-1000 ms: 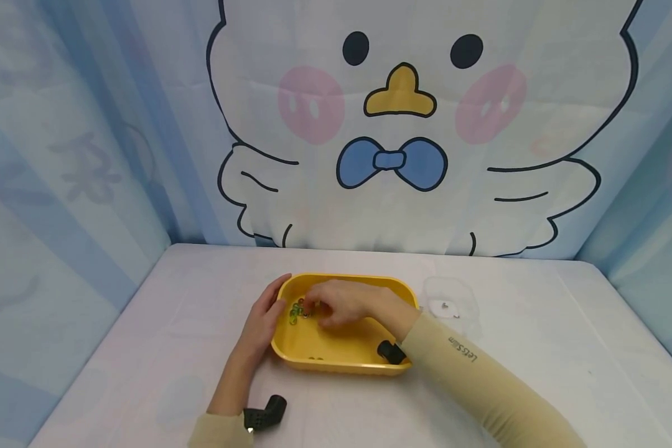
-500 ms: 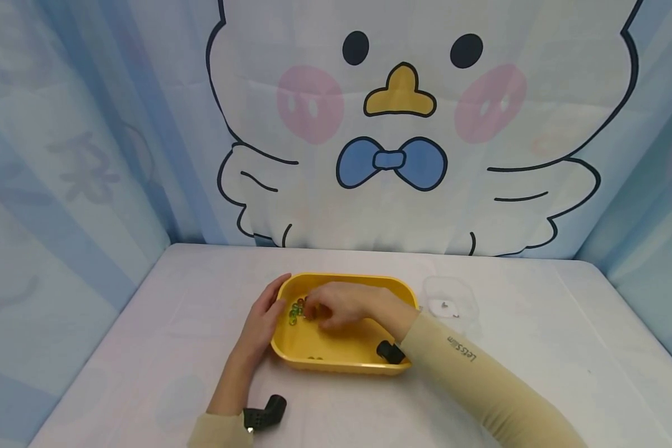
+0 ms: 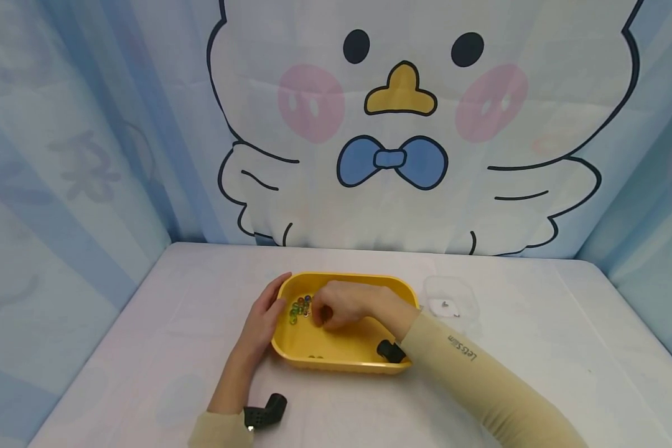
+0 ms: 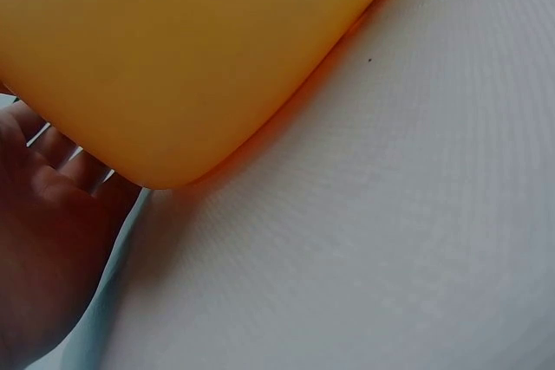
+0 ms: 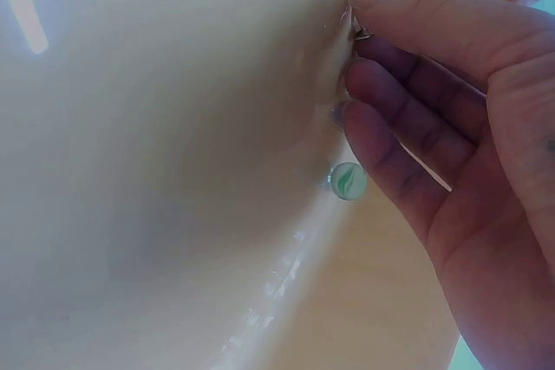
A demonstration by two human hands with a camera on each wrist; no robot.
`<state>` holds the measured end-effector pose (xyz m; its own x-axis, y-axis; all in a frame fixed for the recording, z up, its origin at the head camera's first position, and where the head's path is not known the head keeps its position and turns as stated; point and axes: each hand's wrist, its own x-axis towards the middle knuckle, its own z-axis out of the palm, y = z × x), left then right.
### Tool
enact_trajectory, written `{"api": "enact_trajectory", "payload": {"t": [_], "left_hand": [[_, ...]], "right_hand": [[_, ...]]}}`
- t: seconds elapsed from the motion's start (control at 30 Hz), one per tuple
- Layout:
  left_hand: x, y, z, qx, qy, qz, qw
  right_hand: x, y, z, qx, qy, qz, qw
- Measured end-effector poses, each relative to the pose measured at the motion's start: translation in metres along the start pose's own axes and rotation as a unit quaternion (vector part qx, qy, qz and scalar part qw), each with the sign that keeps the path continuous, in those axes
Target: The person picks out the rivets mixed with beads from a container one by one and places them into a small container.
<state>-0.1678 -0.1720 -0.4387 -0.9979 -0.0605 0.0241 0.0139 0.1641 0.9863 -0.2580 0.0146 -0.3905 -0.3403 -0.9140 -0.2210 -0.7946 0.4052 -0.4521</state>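
A yellow plastic tray (image 3: pixel 341 367) with a raised rim stands on the table. My left hand (image 3: pixel 262 320) holds its left end, thumb at the rim and fingers along the outside; in the left wrist view the hand (image 4: pixel 52 214) lies against the wall. Several glass marbles (image 3: pixel 294 312), green, red and blue, sit at the tray's left. My right hand (image 3: pixel 338 305) is low inside the tray beside them, fingers curled. In the right wrist view its thumb and forefinger meet on a small shiny thing (image 5: pixel 361 35), mostly hidden. A green-swirled marble (image 5: pixel 349 181) lies near the little finger.
Right of the tray is a clear plastic box (image 3: pixel 463 295) with small shiny bits on a white patch (image 3: pixel 443 308). A few more marbles (image 3: pixel 315 357) show at the tray's near wall. Each wrist carries a black camera. A printed curtain (image 3: pixel 392 218) closes off the back.
My right hand has drawn slightly right, away from the marbles, and its fingers have curled in more. More of the marbles show, a blue one among them. My left hand stays at the tray.
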Motion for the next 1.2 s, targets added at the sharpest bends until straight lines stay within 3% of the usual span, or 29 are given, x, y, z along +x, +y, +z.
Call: {"api": "enact_trajectory", "payload": {"t": [0.67, 1.2], "left_hand": [[0.0, 0.0, 0.001, 0.003, 0.004, -0.004, 1.0], [0.0, -0.001, 0.002, 0.003, 0.006, -0.003, 1.0]], "right_hand": [[-0.005, -0.005, -0.002, 0.026, -0.019, 0.046, 0.9984], [-0.016, -0.003, -0.016, 0.048, 0.024, 0.031, 0.9981]]}}
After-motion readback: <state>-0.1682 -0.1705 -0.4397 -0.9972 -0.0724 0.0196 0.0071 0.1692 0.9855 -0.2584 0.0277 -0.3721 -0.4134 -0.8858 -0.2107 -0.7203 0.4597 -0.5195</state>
